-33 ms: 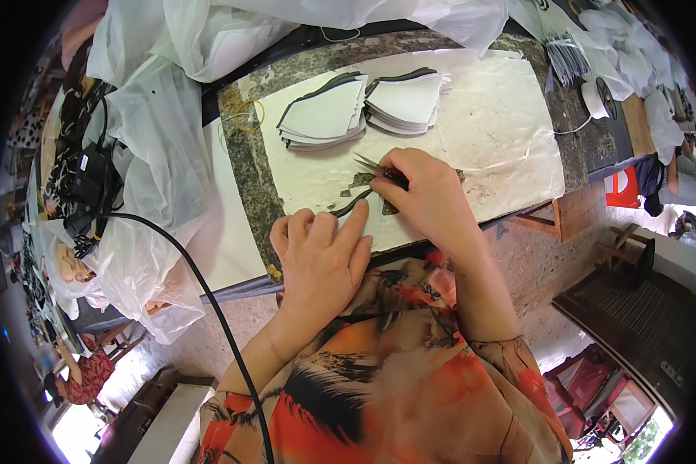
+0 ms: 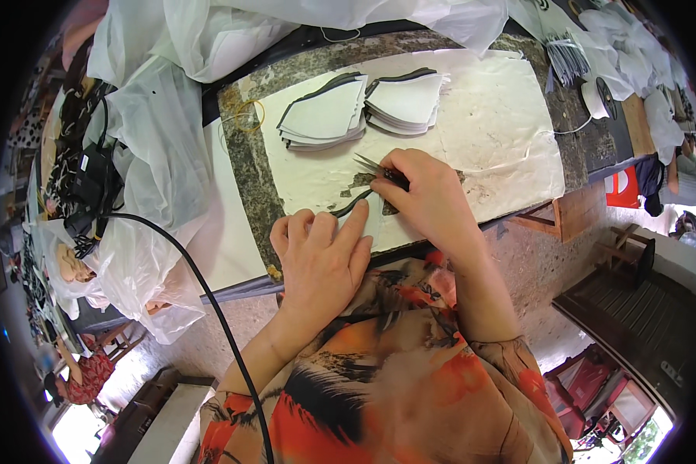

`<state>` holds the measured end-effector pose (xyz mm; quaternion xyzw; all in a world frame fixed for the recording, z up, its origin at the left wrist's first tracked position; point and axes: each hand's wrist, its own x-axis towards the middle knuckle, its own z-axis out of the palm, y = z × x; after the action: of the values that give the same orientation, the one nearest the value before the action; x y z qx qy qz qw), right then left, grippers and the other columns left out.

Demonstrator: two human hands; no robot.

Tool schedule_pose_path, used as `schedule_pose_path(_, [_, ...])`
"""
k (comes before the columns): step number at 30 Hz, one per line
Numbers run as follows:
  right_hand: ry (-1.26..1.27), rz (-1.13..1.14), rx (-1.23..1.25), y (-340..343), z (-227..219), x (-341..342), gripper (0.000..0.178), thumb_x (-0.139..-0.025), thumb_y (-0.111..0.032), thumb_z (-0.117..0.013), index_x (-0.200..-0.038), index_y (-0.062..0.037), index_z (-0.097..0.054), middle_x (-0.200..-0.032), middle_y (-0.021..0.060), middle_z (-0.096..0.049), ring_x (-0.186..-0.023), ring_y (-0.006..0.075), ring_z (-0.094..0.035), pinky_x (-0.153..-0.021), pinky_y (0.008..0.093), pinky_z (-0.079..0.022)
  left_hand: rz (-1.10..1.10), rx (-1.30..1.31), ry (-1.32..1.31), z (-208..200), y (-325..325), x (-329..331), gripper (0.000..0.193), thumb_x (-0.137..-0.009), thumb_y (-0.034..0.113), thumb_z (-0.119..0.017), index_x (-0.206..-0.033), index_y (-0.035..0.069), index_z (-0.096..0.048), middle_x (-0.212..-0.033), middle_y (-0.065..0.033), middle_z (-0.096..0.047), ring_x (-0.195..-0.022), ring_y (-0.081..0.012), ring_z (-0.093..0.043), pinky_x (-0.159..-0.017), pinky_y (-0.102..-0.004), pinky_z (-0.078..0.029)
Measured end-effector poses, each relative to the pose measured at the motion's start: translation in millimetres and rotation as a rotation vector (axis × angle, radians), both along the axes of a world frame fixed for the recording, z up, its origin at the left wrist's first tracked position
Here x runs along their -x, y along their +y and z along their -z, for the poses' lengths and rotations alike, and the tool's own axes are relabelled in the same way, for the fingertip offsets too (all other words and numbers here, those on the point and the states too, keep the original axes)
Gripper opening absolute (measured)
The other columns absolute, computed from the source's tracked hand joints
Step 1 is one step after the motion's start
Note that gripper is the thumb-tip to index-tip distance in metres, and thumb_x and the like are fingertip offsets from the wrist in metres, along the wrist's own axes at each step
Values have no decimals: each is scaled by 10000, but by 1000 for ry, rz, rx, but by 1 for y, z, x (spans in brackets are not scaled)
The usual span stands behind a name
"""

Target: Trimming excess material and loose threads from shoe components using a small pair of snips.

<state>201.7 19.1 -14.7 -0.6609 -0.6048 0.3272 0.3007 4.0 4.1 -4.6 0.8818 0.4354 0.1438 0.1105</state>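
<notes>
My left hand (image 2: 317, 247) lies flat with its fingers spread, pressing on a pale cut piece (image 2: 373, 220) with a black folded edge. Most of that piece is hidden under the hand. My right hand (image 2: 429, 189) is closed around a pair of small dark-handled thread snips (image 2: 371, 165), their pointed blades aimed to the upper left. Its thumb and fingertips also meet the end of the piece's black edge. Beyond my hands, two stacks of similar white pieces with black edges, a left stack (image 2: 325, 112) and a right stack (image 2: 404, 100), rest on a cream sheet (image 2: 503, 116).
The sheet covers a worn, mottled board (image 2: 243, 166). Translucent plastic bags (image 2: 162, 139) crowd the left and far side. A black cable (image 2: 209, 290) crosses in front of my left forearm. A thread spool (image 2: 594, 100) and a bundle of grey strips (image 2: 568, 60) lie far right.
</notes>
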Motion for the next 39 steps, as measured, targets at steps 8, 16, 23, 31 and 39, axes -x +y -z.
schedule_pose_path(8, [-8,28,-57,-6,4,3,179,-862,-156,-718,-933,-31,-612,-855,153,-635,-830,367,-633,-723,452,-506,-33,62,21,-2,-1,-1,405,-883,280,-708,-1277,187,-690,-978,-45,-544,-1046,-274,-490,-977,-457,-336])
schedule_pose_path(16, [-127,51,-80,-15,5,9,182,-869,-146,-714,-934,-23,-597,-900,156,-631,-857,384,-621,-729,459,-504,-82,72,-80,10,-7,1,474,-857,276,-737,-1298,118,-661,-1075,-81,-528,-1092,-304,-475,-1037,-500,-318])
schedule_pose_path(23, [196,1,103,-20,-6,-12,198,-903,-113,-705,-1072,-10,-700,-986,120,-671,-851,202,-641,-764,314,-502,-68,2,-105,26,-12,13,560,-861,381,-754,-1313,77,-624,-1282,-101,-527,-1241,-334,-450,-1119,-538,-278])
schedule_pose_path(31, [212,-2,112,-26,-16,-4,159,-833,-81,-737,-982,-32,-714,-908,55,-603,-824,158,-602,-737,282,-486,-68,25,-207,27,-9,15,556,-816,348,-790,-1273,83,-617,-1254,-103,-556,-1240,-328,-484,-1138,-552,-262])
schedule_pose_path(39, [-111,-120,-303,-29,6,2,262,-702,-1,-711,-948,-91,-709,-929,75,-646,-843,276,-623,-712,374,-518,-57,142,-268,19,2,13,506,-768,289,-797,-1219,123,-637,-1102,-74,-547,-1129,-298,-505,-1128,-567,-261])
